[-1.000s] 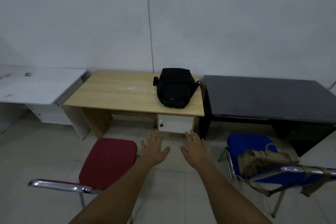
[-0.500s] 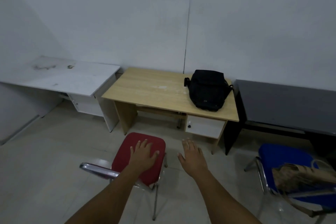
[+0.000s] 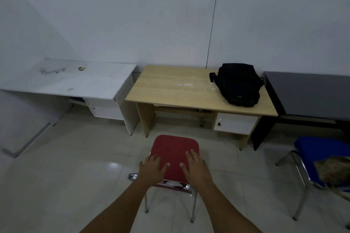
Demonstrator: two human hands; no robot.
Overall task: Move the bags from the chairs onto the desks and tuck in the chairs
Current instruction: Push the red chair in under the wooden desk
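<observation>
While both spread hands [image 3: 176,168] hover over the red chair [image 3: 175,149], bare floor [image 3: 91,166] fronts the wooden desk [image 3: 170,89]

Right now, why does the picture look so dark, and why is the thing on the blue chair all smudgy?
In the head view the room is dimly lit, so everything looks grey; the floor tiles show a faint glare. The tan bag on the blue chair sits at the frame's edge, blurred and cut off. The wide lens bends the wall seam, while the red chair and black bag look sharper.

Black bag [image 3: 238,85] lies on wooden desk [image 3: 176,89].
</observation>
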